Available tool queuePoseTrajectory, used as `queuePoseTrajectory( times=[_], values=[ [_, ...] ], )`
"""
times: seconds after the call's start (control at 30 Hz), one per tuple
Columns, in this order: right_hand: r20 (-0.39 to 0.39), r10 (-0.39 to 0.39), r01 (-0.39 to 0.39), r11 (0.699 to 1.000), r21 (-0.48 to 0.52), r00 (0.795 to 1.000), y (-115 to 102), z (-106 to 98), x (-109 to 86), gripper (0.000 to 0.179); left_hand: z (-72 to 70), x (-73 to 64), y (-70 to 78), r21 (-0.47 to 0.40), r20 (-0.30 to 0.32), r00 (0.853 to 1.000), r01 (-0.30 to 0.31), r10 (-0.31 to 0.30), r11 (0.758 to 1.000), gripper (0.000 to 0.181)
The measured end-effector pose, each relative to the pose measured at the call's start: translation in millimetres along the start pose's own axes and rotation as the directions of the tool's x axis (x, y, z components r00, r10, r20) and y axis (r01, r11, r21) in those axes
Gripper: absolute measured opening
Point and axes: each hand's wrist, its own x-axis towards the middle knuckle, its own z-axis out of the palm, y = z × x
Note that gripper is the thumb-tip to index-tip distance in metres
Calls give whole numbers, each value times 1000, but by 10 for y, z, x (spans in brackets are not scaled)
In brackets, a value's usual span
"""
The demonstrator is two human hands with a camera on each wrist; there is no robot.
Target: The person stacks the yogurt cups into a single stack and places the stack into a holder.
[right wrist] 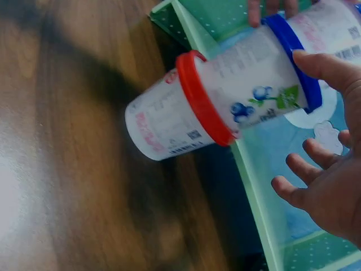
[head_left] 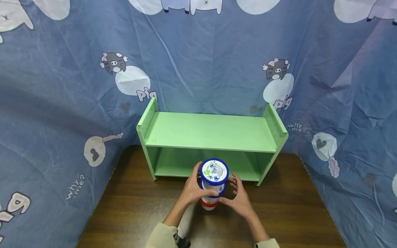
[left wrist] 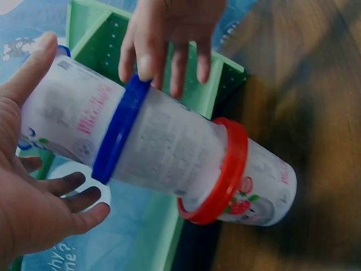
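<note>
Here's the left hand [head_left: 191, 190], fingers loose and spread, thumb and index straddling the top blue-lidded tub [head_left: 214, 171]; I can't tell how firmly they touch. Next, under it, the middle blue-lidded tub [left wrist: 163, 144], then the red-lidded tub [left wrist: 256, 183], stacked before the green shelf [head_left: 211, 132] over the counter [head_left: 130, 213]. Right hand [head_left: 240, 200]: fingers released, straight, thumb on the middle rim!

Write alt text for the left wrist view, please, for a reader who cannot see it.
Three stacked white tubs slant across the picture between a left hand and a right hand that touches the middle tub's blue lid. The bottom tub has a red lid; a green shelf and a wooden table lie behind.
</note>
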Motion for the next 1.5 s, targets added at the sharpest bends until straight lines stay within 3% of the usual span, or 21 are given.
queuePoseTrajectory(
  times=[0.2, 0.5, 0.83, 1.17, 1.5],
  values=[
    [-65, 22, -24, 999, -24, 998, -65, -154, 12, 98, 0, -43, -137, 2, -13, 1000, -24, 24, 1000, 123],
    [-185, 29, -35, 999, -29, 982, -171, -427, 69, 92, 26, -81, -401, 21, -36, 999, -11, 11, 1000, 124],
    [-273, 62, -58, 998, 23, 960, -300, -706, 90, 86, 68, -144, -579, 55, -30, 1000, -9, 10, 998, 125],
    [-393, 54, -47, 998, 29, 918, -448, -923, 152, 78, 140, -181, -722, 48, -41, 999, -14, 16, 999, 126],
    [-532, 28, -39, 999, -10, 846, -519, -1081, 246, 71, 230, -192, -795, 43, -41, 999, -9, 11, 999, 126]
  ],
)
